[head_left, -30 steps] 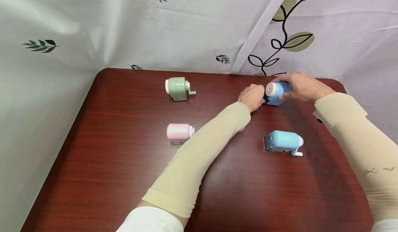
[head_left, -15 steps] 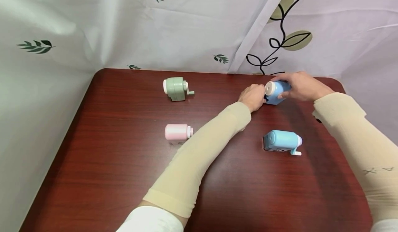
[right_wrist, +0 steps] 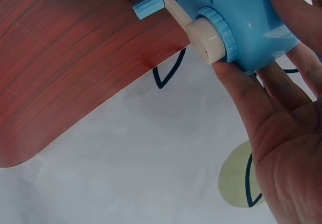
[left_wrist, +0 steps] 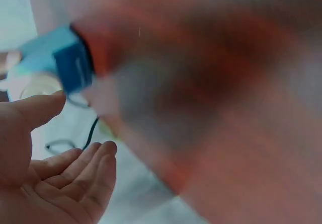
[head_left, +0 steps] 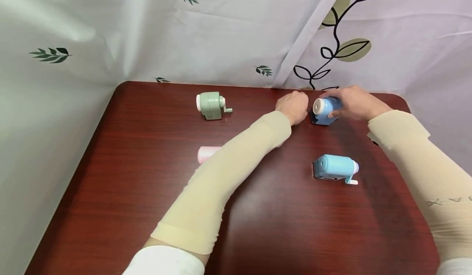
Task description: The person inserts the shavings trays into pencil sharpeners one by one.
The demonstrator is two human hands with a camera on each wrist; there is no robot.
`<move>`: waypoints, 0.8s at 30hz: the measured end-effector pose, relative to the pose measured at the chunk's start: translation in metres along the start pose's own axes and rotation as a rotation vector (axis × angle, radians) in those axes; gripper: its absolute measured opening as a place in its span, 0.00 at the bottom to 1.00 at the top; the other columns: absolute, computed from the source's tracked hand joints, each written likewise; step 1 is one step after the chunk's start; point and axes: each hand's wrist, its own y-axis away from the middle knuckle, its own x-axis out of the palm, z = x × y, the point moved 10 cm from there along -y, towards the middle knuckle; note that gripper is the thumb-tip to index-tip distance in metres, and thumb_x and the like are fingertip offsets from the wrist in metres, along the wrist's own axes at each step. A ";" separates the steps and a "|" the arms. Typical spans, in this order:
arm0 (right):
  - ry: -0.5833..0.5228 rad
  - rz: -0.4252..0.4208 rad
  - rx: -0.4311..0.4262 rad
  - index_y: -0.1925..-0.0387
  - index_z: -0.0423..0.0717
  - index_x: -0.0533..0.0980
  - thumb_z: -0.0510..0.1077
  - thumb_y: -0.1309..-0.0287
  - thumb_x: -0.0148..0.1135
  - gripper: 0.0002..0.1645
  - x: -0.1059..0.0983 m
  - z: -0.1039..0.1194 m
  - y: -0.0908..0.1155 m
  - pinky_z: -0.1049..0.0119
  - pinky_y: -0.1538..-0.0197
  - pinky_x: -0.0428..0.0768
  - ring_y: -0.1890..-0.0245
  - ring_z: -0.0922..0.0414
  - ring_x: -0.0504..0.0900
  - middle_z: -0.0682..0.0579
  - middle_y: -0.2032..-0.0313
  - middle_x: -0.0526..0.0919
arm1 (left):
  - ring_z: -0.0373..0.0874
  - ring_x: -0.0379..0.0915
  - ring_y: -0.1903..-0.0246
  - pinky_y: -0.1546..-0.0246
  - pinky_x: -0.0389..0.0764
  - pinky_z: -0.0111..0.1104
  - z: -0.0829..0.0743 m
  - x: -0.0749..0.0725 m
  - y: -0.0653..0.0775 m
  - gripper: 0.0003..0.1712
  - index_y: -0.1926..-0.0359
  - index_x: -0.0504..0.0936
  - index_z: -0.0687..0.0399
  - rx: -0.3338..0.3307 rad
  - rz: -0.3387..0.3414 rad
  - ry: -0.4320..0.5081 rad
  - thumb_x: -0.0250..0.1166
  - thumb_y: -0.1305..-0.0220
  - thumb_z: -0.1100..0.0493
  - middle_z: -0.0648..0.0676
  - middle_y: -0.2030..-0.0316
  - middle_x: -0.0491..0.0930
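At the back right of the table, my right hand (head_left: 355, 102) grips a blue crank pencil sharpener (head_left: 329, 109), thumb on one side and fingers on the other. The right wrist view shows its white crank with a blue knob (right_wrist: 149, 6) close up, below the blue body (right_wrist: 246, 22). My left hand (head_left: 293, 106) is just left of the sharpener, apart from it. In the left wrist view that hand (left_wrist: 60, 178) has loosely bent fingers with nothing between them, and the sharpener's dark blue drawer (left_wrist: 74, 68) faces it.
A green crank sharpener (head_left: 211, 105) stands at the back left. Nearer, a pink sharpener (head_left: 207, 153) is partly hidden by my left sleeve (head_left: 221, 172). A light blue sharpener (head_left: 334, 167) stands on the right of the dark red table (head_left: 280, 226). A white patterned curtain (head_left: 221, 33) hangs behind.
My left hand has come away from the front of the blue sharpener, moving left and slightly back. My left forearm now covers more of the pink sharpener. The right hand keeps its grip.
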 end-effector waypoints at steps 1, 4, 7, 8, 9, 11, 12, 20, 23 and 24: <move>0.003 0.000 0.001 0.46 0.44 0.74 0.41 0.59 0.74 0.34 0.000 0.000 0.000 0.47 0.55 0.73 0.59 0.41 0.77 0.37 0.58 0.80 | 0.39 0.73 0.53 0.58 0.77 0.36 0.003 -0.005 0.002 0.14 0.51 0.78 0.45 -0.002 -0.003 -0.014 0.57 0.35 0.49 0.45 0.51 0.76; 0.011 0.003 0.004 0.46 0.43 0.74 0.40 0.60 0.73 0.33 0.001 -0.001 0.000 0.47 0.56 0.74 0.61 0.42 0.77 0.38 0.60 0.81 | 0.41 0.72 0.52 0.57 0.76 0.36 0.015 -0.020 0.008 0.16 0.49 0.74 0.47 -0.010 -0.016 -0.045 0.55 0.34 0.48 0.47 0.51 0.74; 0.019 0.010 0.014 0.46 0.43 0.74 0.39 0.59 0.73 0.33 0.001 0.000 0.000 0.47 0.56 0.74 0.60 0.42 0.77 0.37 0.60 0.80 | 0.43 0.69 0.49 0.53 0.73 0.37 0.026 -0.036 0.016 0.23 0.44 0.70 0.50 -0.021 -0.036 -0.075 0.55 0.35 0.44 0.48 0.49 0.72; 0.021 0.010 0.016 0.46 0.42 0.74 0.39 0.59 0.73 0.33 0.001 0.000 -0.001 0.47 0.56 0.74 0.60 0.41 0.77 0.37 0.59 0.80 | 0.44 0.68 0.48 0.51 0.72 0.37 0.030 -0.042 0.020 0.25 0.43 0.69 0.51 -0.024 -0.044 -0.080 0.55 0.35 0.43 0.49 0.48 0.71; 0.024 0.009 0.017 0.46 0.42 0.74 0.39 0.59 0.72 0.33 0.001 0.000 -0.001 0.47 0.56 0.74 0.60 0.41 0.77 0.37 0.60 0.80 | 0.45 0.67 0.47 0.49 0.71 0.37 0.034 -0.046 0.024 0.28 0.41 0.68 0.52 -0.025 -0.051 -0.084 0.55 0.36 0.41 0.50 0.47 0.71; 0.026 0.004 0.014 0.45 0.41 0.73 0.39 0.58 0.72 0.34 0.002 0.001 -0.002 0.47 0.55 0.74 0.60 0.41 0.77 0.36 0.59 0.80 | 0.47 0.67 0.47 0.48 0.70 0.38 0.043 -0.057 0.033 0.33 0.39 0.65 0.53 -0.020 -0.077 -0.088 0.55 0.36 0.38 0.51 0.46 0.70; 0.026 0.002 0.013 0.44 0.41 0.72 0.39 0.57 0.71 0.34 0.003 0.002 -0.002 0.46 0.55 0.73 0.60 0.41 0.77 0.36 0.59 0.80 | 0.48 0.66 0.45 0.47 0.69 0.38 0.047 -0.062 0.038 0.36 0.36 0.63 0.54 -0.022 -0.089 -0.085 0.53 0.36 0.37 0.52 0.43 0.69; 0.006 -0.083 0.041 0.33 0.36 0.58 0.45 0.49 0.68 0.45 -0.008 0.013 0.006 0.42 0.42 0.64 0.44 0.36 0.67 0.31 0.43 0.69 | 0.53 0.48 0.33 0.35 0.53 0.44 0.091 -0.091 0.089 0.47 0.26 0.46 0.50 -0.104 -0.159 0.016 0.45 0.36 0.29 0.58 0.29 0.49; 0.006 -0.191 0.080 0.33 0.34 0.57 0.52 0.43 0.63 0.44 -0.028 0.031 0.013 0.43 0.36 0.54 0.37 0.34 0.58 0.30 0.38 0.64 | 0.54 0.40 0.30 0.33 0.46 0.45 0.101 -0.095 0.109 0.47 0.26 0.46 0.46 -0.116 -0.187 0.053 0.43 0.36 0.28 0.58 0.28 0.43; 0.010 -0.222 0.091 0.33 0.33 0.57 0.54 0.41 0.61 0.44 -0.033 0.039 0.015 0.43 0.35 0.52 0.37 0.34 0.56 0.30 0.38 0.63 | 0.54 0.39 0.30 0.33 0.45 0.46 0.104 -0.095 0.115 0.47 0.25 0.45 0.45 -0.122 -0.202 0.068 0.43 0.37 0.27 0.58 0.27 0.42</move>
